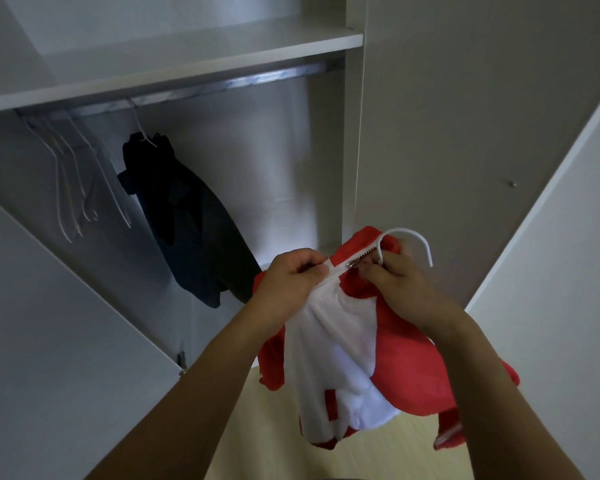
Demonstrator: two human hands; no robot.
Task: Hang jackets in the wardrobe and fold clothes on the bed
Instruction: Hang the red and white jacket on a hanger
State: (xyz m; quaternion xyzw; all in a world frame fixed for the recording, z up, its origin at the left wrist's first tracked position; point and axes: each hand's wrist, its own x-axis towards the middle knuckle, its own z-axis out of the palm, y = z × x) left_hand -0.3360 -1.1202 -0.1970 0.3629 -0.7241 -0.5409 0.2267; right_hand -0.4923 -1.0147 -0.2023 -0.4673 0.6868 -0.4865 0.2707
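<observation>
A small red and white jacket [368, 355] hangs on a white hanger [413, 239] in front of the open wardrobe. My left hand [291, 282] pinches the white fabric beside the zip at the collar. My right hand [399, 282] pinches the zip pull [355, 265] and holds the jacket's top near the hanger's neck. The hanger's hook sticks up to the right of my right hand. The metal wardrobe rail [205, 88] runs above, well apart from the hook.
A dark jacket [191, 223] hangs on the rail on a white hanger. Several bare white hangers [80, 174] hang at the rail's left end. A shelf [174, 60] sits above the rail. Open wardrobe doors [59, 323] stand at both sides. Pale wood floor [264, 424] lies below.
</observation>
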